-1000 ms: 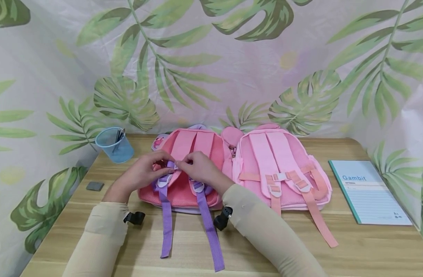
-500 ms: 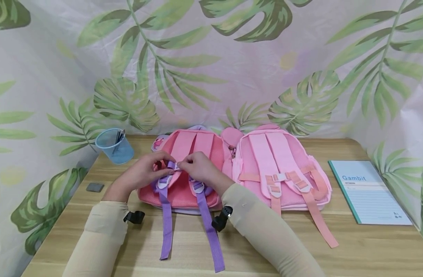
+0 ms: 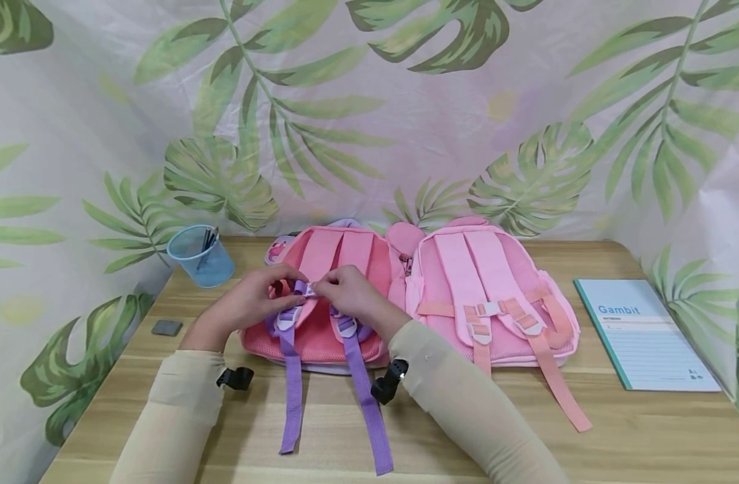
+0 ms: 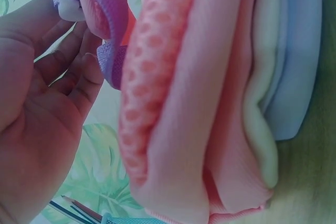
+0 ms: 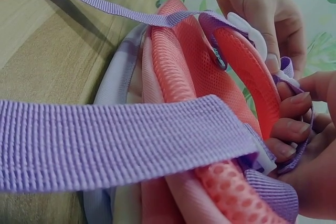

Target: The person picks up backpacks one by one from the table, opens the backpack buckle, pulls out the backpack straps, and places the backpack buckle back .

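A coral-pink backpack lies with its straps facing up. Between its two shoulder straps, a purple chest strap carries a small white buckle. The left hand pinches the buckle's left end, where the purple webbing loops close to the thumb. From the other side, the right hand pinches the buckle, its fingers bent beside the webbing. Two purple strap tails hang down over the table. In the left wrist view the buckle is out of sight; the left palm shows beside the backpack's padded edge.
A light-pink backpack with peach straps lies against the right side of the first. A blue mesh pen cup holds several pencils at the back left, with a grey eraser-like block nearer. A notebook lies on the right.
Slightly more of the white buckle shows between the fingertips than a second ago. Both hands stay in nearly the same place, and the backpacks have not moved.
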Action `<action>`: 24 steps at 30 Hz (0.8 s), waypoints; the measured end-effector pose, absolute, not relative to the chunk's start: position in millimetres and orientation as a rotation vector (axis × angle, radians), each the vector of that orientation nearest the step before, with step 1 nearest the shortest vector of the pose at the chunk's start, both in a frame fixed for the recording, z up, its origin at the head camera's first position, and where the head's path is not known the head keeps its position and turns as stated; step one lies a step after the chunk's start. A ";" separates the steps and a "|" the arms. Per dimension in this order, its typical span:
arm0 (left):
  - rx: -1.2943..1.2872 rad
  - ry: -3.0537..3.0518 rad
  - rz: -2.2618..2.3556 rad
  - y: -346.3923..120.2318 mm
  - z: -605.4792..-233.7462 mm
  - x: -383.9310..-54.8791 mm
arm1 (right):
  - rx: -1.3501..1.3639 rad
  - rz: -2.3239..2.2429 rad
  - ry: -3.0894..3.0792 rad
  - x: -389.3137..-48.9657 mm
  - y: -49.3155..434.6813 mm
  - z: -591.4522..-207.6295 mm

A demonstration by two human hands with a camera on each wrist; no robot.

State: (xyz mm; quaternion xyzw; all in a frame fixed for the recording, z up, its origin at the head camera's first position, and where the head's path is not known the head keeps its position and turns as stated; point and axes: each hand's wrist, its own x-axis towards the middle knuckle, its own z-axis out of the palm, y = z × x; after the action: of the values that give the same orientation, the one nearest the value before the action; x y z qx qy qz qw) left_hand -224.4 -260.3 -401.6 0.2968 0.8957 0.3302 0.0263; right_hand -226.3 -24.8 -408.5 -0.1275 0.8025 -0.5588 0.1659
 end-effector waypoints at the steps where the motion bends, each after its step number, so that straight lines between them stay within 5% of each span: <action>1: 0.917 2.767 1.021 -260.3 -401.4 -224.2 | -0.360 -1.597 2.279 -226.1 -24.7 -408.6; 24: 0.874 2.740 0.960 -257.5 -408.8 -226.4 | -0.259 -1.769 2.061 -224.1 -20.3 -406.5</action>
State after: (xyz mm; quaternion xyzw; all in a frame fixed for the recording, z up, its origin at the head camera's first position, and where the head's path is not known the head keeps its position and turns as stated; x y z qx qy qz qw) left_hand -226.4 -257.5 -408.8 0.2878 0.9023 0.3163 0.0546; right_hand -224.1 -20.3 -406.5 -0.0927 0.7393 -0.6347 0.2049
